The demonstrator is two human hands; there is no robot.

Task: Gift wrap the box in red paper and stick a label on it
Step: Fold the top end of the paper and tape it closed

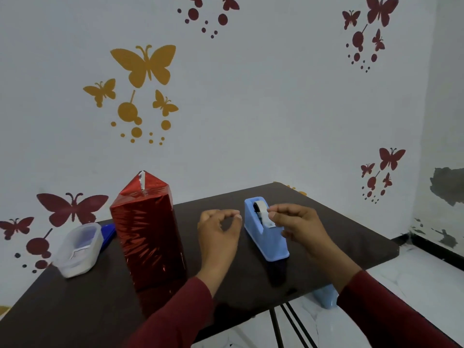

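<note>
From the head camera, we see the box (pixel 148 237) standing upright at lower left of centre on the dark desk (pixel 339 222), already covered in shiny, crinkled red foil, its top flaps folded to a peak with a silvery seam showing. Right of centre sits a blue plastic tape dispenser (pixel 267 234). Our right hand (pixel 293 222) pinches the free end of the tape (pixel 265 214) at the roll. Our left hand (pixel 218 229) hovers between box and dispenser, thumb and forefinger curled toward each other, holding nothing we can make out. To do this step well, we judge we should draw the tape out straight, tear it cleanly against the cutter, and keep it from folding onto itself. At lower left lies a cloudy plastic tub (pixel 77 249) with paper slips inside, possibly labels.
</note>
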